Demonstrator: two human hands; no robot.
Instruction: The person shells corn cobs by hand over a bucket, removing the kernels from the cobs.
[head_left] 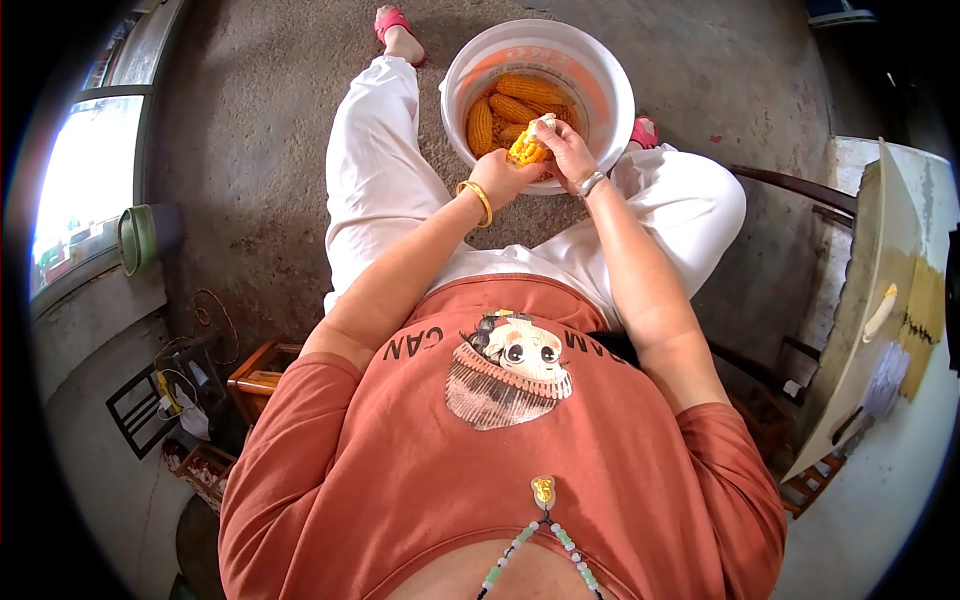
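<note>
A partly stripped corn cob is held over the front part of a white bucket. My left hand, below a gold bangle, has its fingers wrapped round the cob's lower left side. On the right, my right hand, with a silver band at the wrist, grips the cob's upper right end, where a pale bare part shows. Inside the bucket lie several yellow corn cobs, with loose kernels among them. Some fingertips are hidden behind the cob.
The bucket stands on the grey floor between my white-trousered legs. At the right is a board-topped table with papers. A wooden stool stands at the left, and a green bin is near the window.
</note>
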